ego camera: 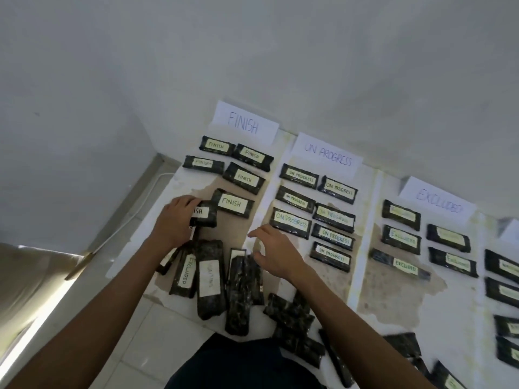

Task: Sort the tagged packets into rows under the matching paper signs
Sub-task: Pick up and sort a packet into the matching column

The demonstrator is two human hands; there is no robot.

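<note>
The left hand (174, 220) grips a FINISH packet (207, 217) at its 3 o'clock; the right hand (276, 254) hovers wide, fingers spread.

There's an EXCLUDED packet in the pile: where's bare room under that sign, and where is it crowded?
Free: the stained patch below the lowest EXCLUDED packet, bordered right by right-edge packets and near by loose packets. Crowded: the unsorted pile beside the right hand and the left hand, which holds a FINISH packet.
</note>
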